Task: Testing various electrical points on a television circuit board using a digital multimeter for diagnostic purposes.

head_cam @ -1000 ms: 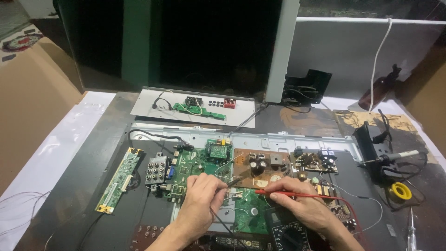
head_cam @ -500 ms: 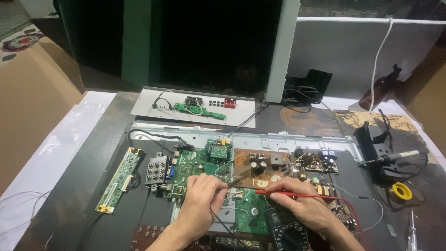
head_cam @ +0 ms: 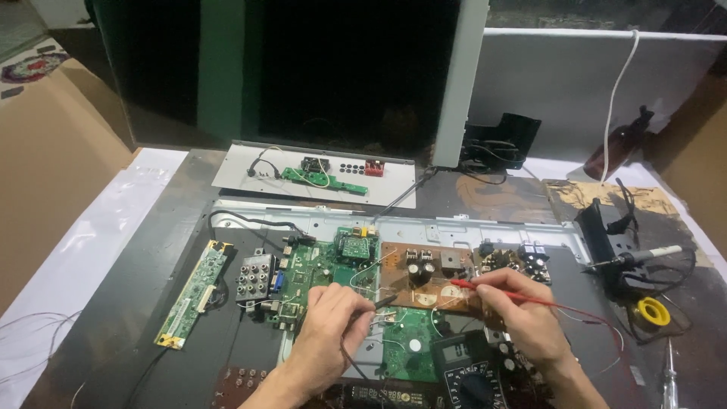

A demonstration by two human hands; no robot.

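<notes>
Left hand (head_cam: 327, 333) pinch grip on black probe (head_cam: 376, 305); right hand (head_cam: 522, 314) pinches red probe (head_cam: 506, 291), tips on brown circuit board (head_cam: 435, 291) mid-table. Probes light, stiff, slim; hold at insulated shaft. Board likely fragile.

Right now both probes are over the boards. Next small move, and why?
Probably a glance down at the multimeter while both hands hold steady. The left hand has the black probe tip near the green board, and the right hand has the red probe tip on the brown board. The meter's display is unreadable here.
</notes>
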